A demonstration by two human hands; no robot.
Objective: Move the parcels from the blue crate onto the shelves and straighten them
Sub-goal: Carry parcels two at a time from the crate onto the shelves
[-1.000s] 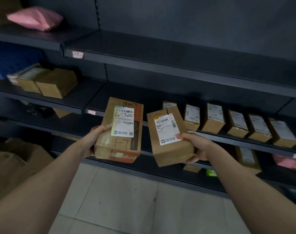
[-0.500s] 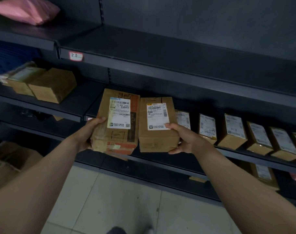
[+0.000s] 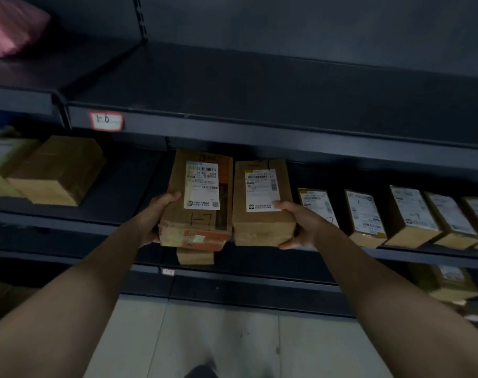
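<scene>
Each hand grips one parcel, left hand on the taped box, right hand on the plain box, both at the middle shelf edge. A row is shelved already; these two seem unplaced.

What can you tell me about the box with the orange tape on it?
The box with orange tape is brown cardboard, worn and crumpled at its near end, where the tape runs across. A white shipping label with barcodes sits on top, above handwritten marks. The left hand grips its left side. It lies lengthwise at the shelf front, right side against the plainer box.
</scene>
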